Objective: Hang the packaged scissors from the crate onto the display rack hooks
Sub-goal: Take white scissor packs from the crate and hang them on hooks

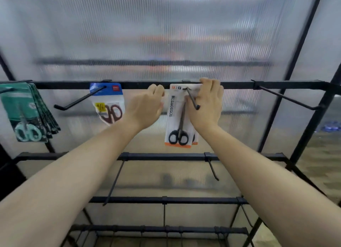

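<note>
Head view, hooked scissors pack (pixel 175 117), left hand (pixel 145 108) beside, right hand (pixel 206 106) seemingly pinching

Bare forearms (pixel 73 173), bare left hand (pixel 145 108) and right hand (pixel 206 106).

Matt black metal rack (pixel 166 156), glossy packaging (pixel 176 117)

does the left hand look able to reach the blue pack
Probably yes: the left hand is just right of the blue pack, nothing lies between them, and the pack hangs in the open on its hook.
</note>
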Demonstrator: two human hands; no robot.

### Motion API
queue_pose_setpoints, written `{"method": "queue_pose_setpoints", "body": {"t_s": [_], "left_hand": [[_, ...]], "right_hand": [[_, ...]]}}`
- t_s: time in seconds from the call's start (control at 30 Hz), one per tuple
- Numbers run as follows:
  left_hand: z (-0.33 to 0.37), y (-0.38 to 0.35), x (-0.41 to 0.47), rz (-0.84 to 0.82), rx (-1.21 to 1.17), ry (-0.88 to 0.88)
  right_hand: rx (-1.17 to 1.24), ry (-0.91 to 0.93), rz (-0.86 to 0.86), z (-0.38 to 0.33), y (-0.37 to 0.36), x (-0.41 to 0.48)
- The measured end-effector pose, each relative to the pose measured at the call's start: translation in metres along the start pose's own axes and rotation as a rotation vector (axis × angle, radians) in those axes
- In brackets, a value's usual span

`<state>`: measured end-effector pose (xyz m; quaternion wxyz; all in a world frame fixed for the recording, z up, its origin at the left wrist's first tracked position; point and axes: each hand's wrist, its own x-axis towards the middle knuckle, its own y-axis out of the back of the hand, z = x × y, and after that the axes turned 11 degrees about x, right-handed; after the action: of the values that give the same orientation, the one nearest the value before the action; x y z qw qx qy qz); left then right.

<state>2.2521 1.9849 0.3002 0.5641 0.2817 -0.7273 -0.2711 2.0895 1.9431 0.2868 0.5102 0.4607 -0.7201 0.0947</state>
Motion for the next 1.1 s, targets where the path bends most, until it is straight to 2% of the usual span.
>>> {"method": "queue_pose_setpoints", "body": {"t_s": [0.1, 0.17, 0.27, 0.43, 0.67, 0.9, 1.1], "left_hand": [[-0.006, 0.000, -0.025, -0.016, 0.091, 0.008], [-0.009, 0.003, -0.043, -0.034, 0.126, 0.014], [-0.009, 0.007, -0.072, -0.107, 0.126, 0.010], [0.009, 0.002, -0.133, -0.287, 0.007, -0.005], [0.042, -0.036, -0.250, -0.518, -0.125, -0.024], [0.047, -0.108, -0.368, -0.888, -0.104, 0.017], [0.059, -0.219, -0.484, -1.122, -0.108, 0.023]], "right_hand": [[-0.004, -0.115, 0.154, -0.007, -0.002, -0.012], [-0.004, -0.187, 0.148, -0.012, 0.000, -0.028], [-0.013, -0.286, -0.037, -0.017, 0.002, -0.072], [-0.035, -0.276, -0.404, -0.030, 0.000, -0.172], [-0.099, -0.440, -0.857, -0.034, 0.001, -0.300], [-0.137, -0.535, -1.139, 0.003, -0.013, -0.406], [-0.173, -0.514, -1.311, 0.076, -0.055, -0.530]]}}
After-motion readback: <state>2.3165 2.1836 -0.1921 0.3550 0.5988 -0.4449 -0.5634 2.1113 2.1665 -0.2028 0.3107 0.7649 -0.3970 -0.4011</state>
